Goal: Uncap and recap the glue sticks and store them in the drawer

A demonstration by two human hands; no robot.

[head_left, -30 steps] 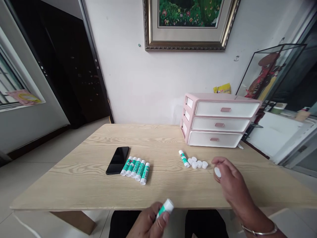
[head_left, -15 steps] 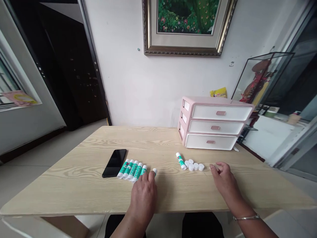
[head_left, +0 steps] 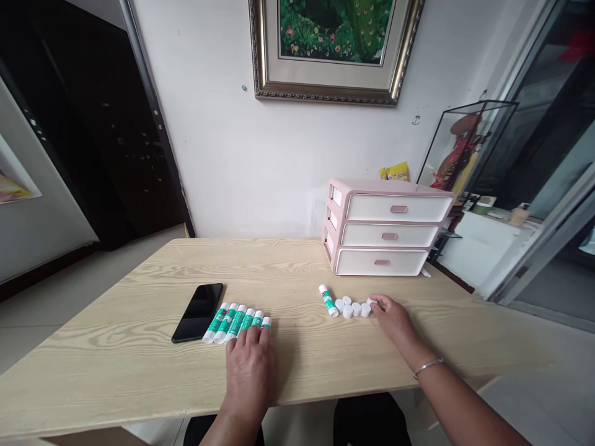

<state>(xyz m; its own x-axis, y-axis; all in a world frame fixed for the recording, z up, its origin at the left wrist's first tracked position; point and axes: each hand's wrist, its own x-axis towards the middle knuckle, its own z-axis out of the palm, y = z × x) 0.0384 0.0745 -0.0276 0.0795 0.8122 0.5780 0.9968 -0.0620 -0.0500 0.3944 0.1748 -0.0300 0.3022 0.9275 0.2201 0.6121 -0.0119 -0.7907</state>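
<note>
Green-and-white glue sticks [head_left: 236, 321] lie side by side in a slanted row, several of them. My left hand [head_left: 251, 365] is over the right end of the row, its fingers closed on the last glue stick [head_left: 266, 323], whose lower part they hide. Farther right, white caps [head_left: 348, 311] stand in a cluster. A single glue stick [head_left: 328, 301] lies just left of them. At the cluster's right edge, my right hand [head_left: 391, 314] pinches a white cap [head_left: 370, 301] between thumb and fingers.
A black phone [head_left: 198, 312] lies left of the row on the wooden table [head_left: 153, 365]. A pink and white drawer unit [head_left: 388, 235] stands at the back right, with a yellow packet [head_left: 395, 171] behind its top. Above hangs a framed picture [head_left: 328, 91] on the wall.
The last glue stick, formerly a little apart, now lies against the row under my left hand. My right hand has moved left with the cap to the cluster. The view has shifted right.
</note>
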